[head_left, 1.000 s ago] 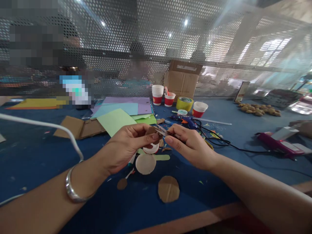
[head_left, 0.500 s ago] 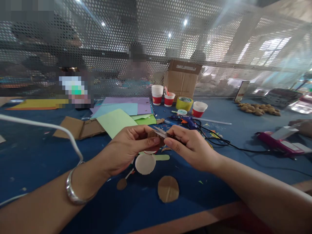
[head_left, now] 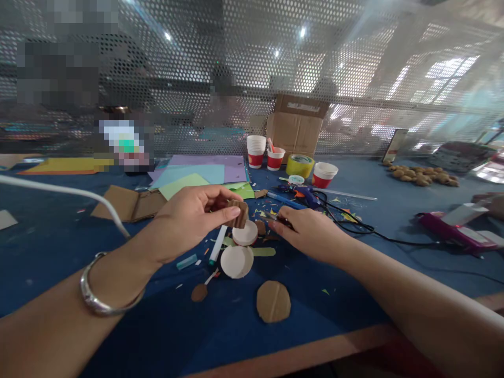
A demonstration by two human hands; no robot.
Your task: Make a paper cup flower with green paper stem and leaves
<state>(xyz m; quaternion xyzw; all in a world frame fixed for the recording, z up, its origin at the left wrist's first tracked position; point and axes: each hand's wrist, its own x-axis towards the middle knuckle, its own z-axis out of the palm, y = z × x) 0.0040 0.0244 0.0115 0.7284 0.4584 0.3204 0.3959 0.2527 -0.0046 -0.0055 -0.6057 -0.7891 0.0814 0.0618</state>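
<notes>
My left hand [head_left: 197, 215] is closed, pinching a small piece of brown corrugated cardboard [head_left: 238, 214] between thumb and fingers above the table. My right hand [head_left: 305, 226] wraps round a pair of scissors [head_left: 271, 216]; their blades point left, low over the paper scraps, apart from the cardboard. Below the left hand are a white round cup piece [head_left: 244, 233] and a second white disc [head_left: 237, 262], with a pale green strip [head_left: 263, 252] beside it. Closer to me lies a round cardboard disc [head_left: 273, 302]. A small brown disc [head_left: 199, 292] has a thin white strip touching it.
A white marker [head_left: 218, 245] and a teal cap [head_left: 186, 262] lie left of the discs. Behind are coloured paper sheets [head_left: 197, 173], paper cups [head_left: 255, 151], yellow tape [head_left: 300, 166] and a blue glue gun [head_left: 308, 196] with its black cable. A white cable [head_left: 79, 190] crosses at left.
The scissors have come away from the cardboard. My left hand has moved left with the piece, my right hand slightly right and down. The marker and upper white piece show more fully.
</notes>
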